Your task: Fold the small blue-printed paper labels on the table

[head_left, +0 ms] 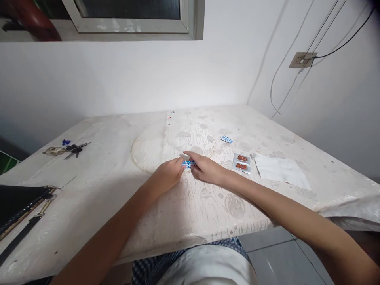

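Near the middle of the table, a small blue-and-white packet [188,164] is pinched between my two hands. My left hand [169,173] grips its left end with thumb and fingers closed. At the other end, my right hand [206,168] holds it, the index finger reaching over the top. Fingers cover both ends, so its full shape is hidden. Another blue-and-white packet [226,139] lies flat beyond my right hand. To the right of that hand is a silver blister pack [241,163] with two reddish-brown pieces. Beside it lies a white paper sheet [282,171].
Keys [75,149] and a small blue object [65,142] lie at the table's left. A black bag [23,206] with a strap sits at the near left edge. White wall stands behind, with an outlet [302,60] and hanging cables at right.
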Demonstrator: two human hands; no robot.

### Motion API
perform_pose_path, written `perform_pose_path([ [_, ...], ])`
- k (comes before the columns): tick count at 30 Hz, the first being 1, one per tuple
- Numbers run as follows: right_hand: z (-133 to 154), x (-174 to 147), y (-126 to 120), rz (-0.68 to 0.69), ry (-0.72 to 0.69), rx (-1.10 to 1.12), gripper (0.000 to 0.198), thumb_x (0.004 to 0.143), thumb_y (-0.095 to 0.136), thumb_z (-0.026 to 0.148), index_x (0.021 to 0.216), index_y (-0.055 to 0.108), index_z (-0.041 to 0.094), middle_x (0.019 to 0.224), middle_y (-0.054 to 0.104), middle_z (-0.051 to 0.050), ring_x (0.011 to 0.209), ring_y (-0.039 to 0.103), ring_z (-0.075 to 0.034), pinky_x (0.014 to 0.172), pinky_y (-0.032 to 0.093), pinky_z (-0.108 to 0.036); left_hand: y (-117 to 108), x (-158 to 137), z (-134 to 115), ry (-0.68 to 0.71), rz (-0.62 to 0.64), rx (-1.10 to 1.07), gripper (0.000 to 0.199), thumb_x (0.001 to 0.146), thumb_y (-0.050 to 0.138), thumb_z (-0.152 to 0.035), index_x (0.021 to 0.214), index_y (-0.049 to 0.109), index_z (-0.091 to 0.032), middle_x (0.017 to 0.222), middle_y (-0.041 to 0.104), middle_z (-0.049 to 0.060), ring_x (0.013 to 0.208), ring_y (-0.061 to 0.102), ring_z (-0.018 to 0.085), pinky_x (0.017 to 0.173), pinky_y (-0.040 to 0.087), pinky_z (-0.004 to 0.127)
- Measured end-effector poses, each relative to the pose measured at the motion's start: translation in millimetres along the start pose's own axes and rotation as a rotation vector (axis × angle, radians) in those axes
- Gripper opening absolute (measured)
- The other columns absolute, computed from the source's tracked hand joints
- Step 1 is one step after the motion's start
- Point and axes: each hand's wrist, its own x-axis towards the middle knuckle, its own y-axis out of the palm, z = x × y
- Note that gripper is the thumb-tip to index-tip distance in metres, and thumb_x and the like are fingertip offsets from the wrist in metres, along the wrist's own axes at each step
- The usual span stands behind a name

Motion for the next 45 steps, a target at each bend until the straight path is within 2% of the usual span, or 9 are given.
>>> perform_pose_path([
  [8, 6.5, -2.0, -3.3, 0.026, -0.023, -0.169, 0.050, 0.081, 0.036, 0.009, 0.129, 0.032, 0.017, 0.111, 0.054, -0.011, 0.088, 0.056, -0.018, 0.070, 0.044, -0.031, 2.0, 1.1, -6.7, 0.111, 0.077, 0.293, 0.028, 0.090, 0.022, -0.021, 0.085, 0.048, -0.015, 0.072, 0.055, 0.006, 0.062, 0.051, 0.016, 0.054, 0.036, 0.028],
  [15, 9.1, -2.2, -14.9, 0.007, -0.002, -0.300, 0.052, 0.079, 0.039, 0.011, 0.131, 0.031, 0.016, 0.112, 0.058, -0.011, 0.080, 0.058, -0.019, 0.063, 0.042, -0.028, 5.6, 1.1, -9.1, 0.153, -0.037, 0.434, 0.027, 0.089, 0.026, -0.019, 0.083, 0.052, -0.014, 0.073, 0.054, 0.009, 0.061, 0.049, 0.017, 0.052, 0.033, 0.031],
  [19, 8.7, -2.8, -7.8, 0.019, -0.056, -0.266, 0.054, 0.079, 0.039, 0.009, 0.131, 0.031, 0.017, 0.114, 0.058, -0.009, 0.082, 0.058, -0.018, 0.062, 0.041, -0.027, 11.5, 5.0, -9.4, 0.115, -0.141, 0.357, 0.023, 0.087, 0.034, -0.027, 0.090, 0.053, -0.013, 0.083, 0.056, 0.010, 0.071, 0.052, 0.019, 0.061, 0.037, 0.032],
  [24, 9.1, 1.2, -17.1, 0.039, -0.088, -0.229, 0.058, 0.080, 0.039, 0.011, 0.135, 0.026, 0.021, 0.113, 0.058, -0.007, 0.080, 0.058, -0.016, 0.064, 0.043, -0.027, 18.4, 9.6, -8.1, 0.123, -0.054, 0.273, 0.026, 0.089, 0.029, -0.024, 0.080, 0.052, -0.015, 0.073, 0.058, 0.007, 0.071, 0.052, 0.020, 0.064, 0.036, 0.033],
  [28, -27.7, 7.2, -63.7, 0.009, 0.053, -0.177, 0.047, 0.087, 0.037, 0.022, 0.133, 0.031, 0.021, 0.100, 0.061, -0.006, 0.077, 0.057, -0.015, 0.067, 0.045, -0.027, 15.4, 12.0, -9.3, 0.109, -0.027, 0.270, 0.027, 0.091, 0.025, -0.025, 0.081, 0.049, -0.016, 0.078, 0.056, 0.006, 0.069, 0.051, 0.018, 0.064, 0.035, 0.031],
  [30, -58.9, 6.3, -85.8, -0.153, 0.254, -0.404, 0.042, 0.087, 0.037, 0.023, 0.129, 0.039, 0.017, 0.109, 0.056, -0.012, 0.090, 0.055, -0.020, 0.076, 0.043, -0.034, 12.8, 13.1, -10.6, 0.075, -0.049, 0.232, 0.025, 0.091, 0.025, -0.026, 0.081, 0.047, -0.017, 0.080, 0.054, 0.005, 0.068, 0.050, 0.017, 0.063, 0.035, 0.029],
  [33, -101.4, 0.3, -100.9, -0.090, 0.500, -0.602, 0.053, 0.080, 0.052, 0.036, 0.126, 0.042, 0.009, 0.116, 0.051, -0.021, 0.103, 0.048, -0.032, 0.079, 0.041, -0.041, 8.0, 13.7, -12.9, -0.057, -0.096, 0.149, 0.024, 0.091, 0.025, -0.031, 0.082, 0.044, -0.019, 0.074, 0.052, 0.002, 0.063, 0.048, 0.016, 0.057, 0.033, 0.027],
  [37, -125.6, -3.2, -95.7, 0.000, 0.471, -0.606, 0.044, 0.084, 0.048, 0.030, 0.123, 0.044, 0.012, 0.111, 0.055, -0.017, 0.100, 0.050, -0.028, 0.075, 0.042, -0.035, 0.2, 12.0, -16.5, -0.185, -0.095, 0.105, 0.024, 0.091, 0.024, -0.035, 0.083, 0.041, -0.020, 0.059, 0.045, -0.002, 0.053, 0.044, 0.015, 0.050, 0.027, 0.025],
  [45, -124.6, 4.6, -79.5, -0.011, 0.407, -0.690, 0.042, 0.080, 0.037, 0.006, 0.121, 0.044, 0.006, 0.100, 0.054, -0.021, 0.093, 0.048, -0.030, 0.077, 0.037, -0.040, -4.6, 10.7, -15.0, -0.245, -0.076, 0.063, 0.023, 0.090, 0.025, -0.036, 0.084, 0.041, -0.021, 0.052, 0.041, -0.005, 0.047, 0.043, 0.013, 0.047, 0.024, 0.023],
])
